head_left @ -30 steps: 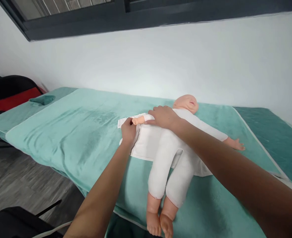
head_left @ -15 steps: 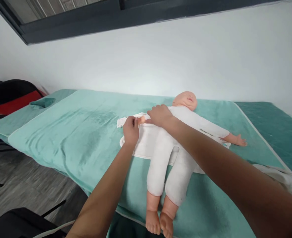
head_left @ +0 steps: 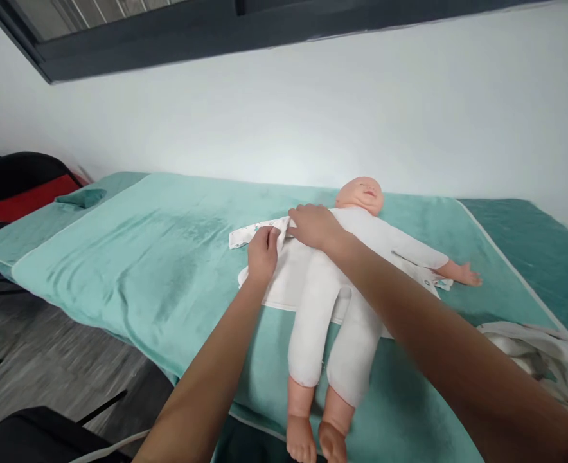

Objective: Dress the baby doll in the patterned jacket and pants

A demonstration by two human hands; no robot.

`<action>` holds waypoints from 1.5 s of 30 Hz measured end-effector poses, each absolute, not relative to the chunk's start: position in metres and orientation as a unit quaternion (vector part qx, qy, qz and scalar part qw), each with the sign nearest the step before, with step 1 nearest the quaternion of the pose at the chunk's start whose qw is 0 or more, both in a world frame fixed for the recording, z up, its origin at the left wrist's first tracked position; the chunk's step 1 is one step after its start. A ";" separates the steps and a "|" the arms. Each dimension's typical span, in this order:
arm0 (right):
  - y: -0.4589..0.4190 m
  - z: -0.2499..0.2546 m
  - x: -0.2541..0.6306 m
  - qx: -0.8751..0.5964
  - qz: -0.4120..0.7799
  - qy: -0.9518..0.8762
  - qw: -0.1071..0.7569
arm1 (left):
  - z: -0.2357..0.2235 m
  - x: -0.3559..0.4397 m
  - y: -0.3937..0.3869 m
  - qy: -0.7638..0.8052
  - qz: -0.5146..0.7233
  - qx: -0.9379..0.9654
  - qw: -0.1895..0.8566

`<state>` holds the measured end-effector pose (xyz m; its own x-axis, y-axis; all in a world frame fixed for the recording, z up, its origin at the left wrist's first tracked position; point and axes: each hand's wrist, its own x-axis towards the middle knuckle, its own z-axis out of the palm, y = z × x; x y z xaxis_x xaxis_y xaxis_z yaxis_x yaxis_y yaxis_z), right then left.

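Note:
A baby doll lies on its back on a teal blanket, head toward the wall, bare feet toward me. It wears white and rests on an open white garment. My left hand is closed on the garment's sleeve near the doll's arm on my left. My right hand presses on the doll's shoulder and upper arm, fingers curled over it. The doll's small hand on that side is hidden. Its other arm is stretched out to the right.
The blanket covers a low bed against a white wall under a dark window frame. A black and red chair stands at the left. A crumpled white cloth lies at the right. Dark furniture sits on the grey floor at the near left.
My left hand has moved up over the doll's small hand and the sleeve, which now covers it. My right hand stays on the shoulder. The view shifted, showing more white cloth at the right.

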<state>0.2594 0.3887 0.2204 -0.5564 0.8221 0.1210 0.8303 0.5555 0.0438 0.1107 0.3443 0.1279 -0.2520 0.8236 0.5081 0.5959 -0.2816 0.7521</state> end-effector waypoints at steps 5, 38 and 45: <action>0.350 0.218 0.341 -0.592 -0.028 -0.709 0.383 | 0.125 0.108 0.354 0.635 0.523 0.543 0.172; 0.327 0.151 0.364 -0.424 0.537 -0.550 0.479 | 0.254 0.153 0.342 0.586 0.408 0.612 0.339; 0.326 0.154 0.366 -0.431 0.534 -0.538 0.490 | 0.242 0.135 0.303 0.533 0.483 0.581 0.381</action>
<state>0.3658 0.3257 0.1539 -0.1488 0.9866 0.0674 -0.0597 0.0591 -0.9965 0.1346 0.3030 0.2423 -0.0356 0.9873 0.1547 0.2513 -0.1410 0.9576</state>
